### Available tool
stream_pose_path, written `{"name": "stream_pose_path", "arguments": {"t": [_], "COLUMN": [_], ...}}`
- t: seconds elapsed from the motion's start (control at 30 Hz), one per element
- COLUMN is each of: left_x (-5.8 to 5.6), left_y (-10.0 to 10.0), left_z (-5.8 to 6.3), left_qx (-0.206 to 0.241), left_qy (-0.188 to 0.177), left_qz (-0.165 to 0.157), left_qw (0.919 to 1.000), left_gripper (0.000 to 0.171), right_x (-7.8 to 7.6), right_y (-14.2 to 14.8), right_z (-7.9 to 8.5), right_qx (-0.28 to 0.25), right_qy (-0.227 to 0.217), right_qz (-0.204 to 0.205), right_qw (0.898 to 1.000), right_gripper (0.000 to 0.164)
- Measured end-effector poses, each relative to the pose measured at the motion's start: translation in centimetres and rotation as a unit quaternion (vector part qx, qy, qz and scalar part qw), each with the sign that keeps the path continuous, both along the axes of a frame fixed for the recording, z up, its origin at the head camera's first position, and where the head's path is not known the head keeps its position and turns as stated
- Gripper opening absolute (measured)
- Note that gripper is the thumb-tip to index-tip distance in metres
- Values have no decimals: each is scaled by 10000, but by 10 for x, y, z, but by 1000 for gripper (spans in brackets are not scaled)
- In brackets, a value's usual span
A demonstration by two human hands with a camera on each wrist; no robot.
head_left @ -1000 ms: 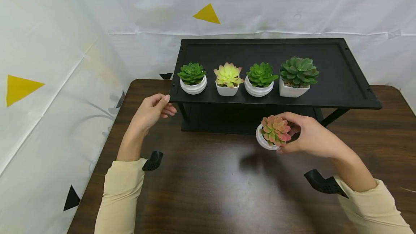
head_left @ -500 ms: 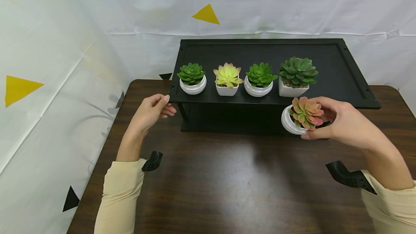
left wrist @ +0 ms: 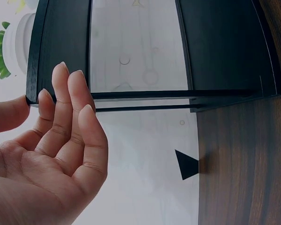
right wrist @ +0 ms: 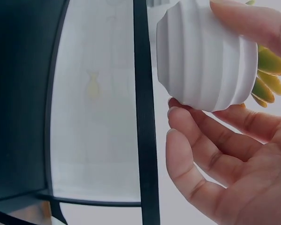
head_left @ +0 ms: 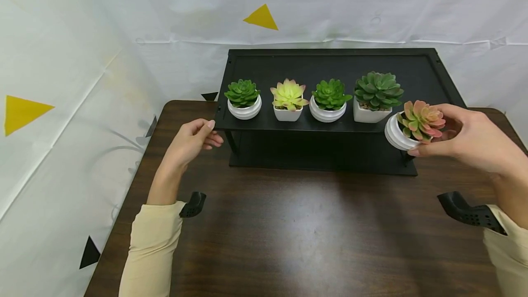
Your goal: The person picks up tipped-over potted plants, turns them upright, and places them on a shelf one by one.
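Observation:
My right hand (head_left: 474,136) grips a pink-orange succulent in a ribbed white round pot (head_left: 400,134), thumb on one side and fingers on the other. In the right wrist view the white pot (right wrist: 206,56) is held just above the level of the black shelf's top board (right wrist: 147,140). My left hand (head_left: 190,143) pinches the front left corner of the black shelf (head_left: 264,65), thumb on the upper edge and index finger under it. On the top board stand a green succulent (head_left: 243,97), a yellow one (head_left: 288,100), another green one (head_left: 330,100) and a dark green one (head_left: 377,95).
The two-tier shelf has a lower board (head_left: 313,152) close to the brown wooden table (head_left: 268,233). White sheeting (head_left: 330,8) with coloured triangles hangs behind and at the left. Black wrist devices (head_left: 193,204) sit at both sleeves.
The right hand has carried the pink-orange succulent rightward and up, from in front of the shelf to its front right edge. The left hand keeps its place on the shelf corner.

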State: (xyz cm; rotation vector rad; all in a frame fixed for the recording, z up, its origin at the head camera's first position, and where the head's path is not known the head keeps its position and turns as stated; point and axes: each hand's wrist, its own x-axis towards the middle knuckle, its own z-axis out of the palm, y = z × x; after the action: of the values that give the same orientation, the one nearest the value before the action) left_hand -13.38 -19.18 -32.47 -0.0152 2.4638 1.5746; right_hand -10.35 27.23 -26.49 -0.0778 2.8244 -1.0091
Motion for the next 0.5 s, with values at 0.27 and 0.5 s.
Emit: {"name": "stream_pose_path", "arguments": {"t": [0.27,0.5], "left_x": [0,0], "left_y": [0,0], "left_z": [0,1], "left_qx": [-16,-24], "left_qy": [-7,-15], "left_qz": [12,-6], "left_qw": [10000,10000], "left_gripper": [32,32], "right_x": [-12,-22], "right_y": [6,13], "right_z": [3,2], "right_qx": [444,422], "right_qy": [-36,-22], "right_qz": [-169,-294], "right_qw": [9989,9987], "right_gripper": [69,53]}}
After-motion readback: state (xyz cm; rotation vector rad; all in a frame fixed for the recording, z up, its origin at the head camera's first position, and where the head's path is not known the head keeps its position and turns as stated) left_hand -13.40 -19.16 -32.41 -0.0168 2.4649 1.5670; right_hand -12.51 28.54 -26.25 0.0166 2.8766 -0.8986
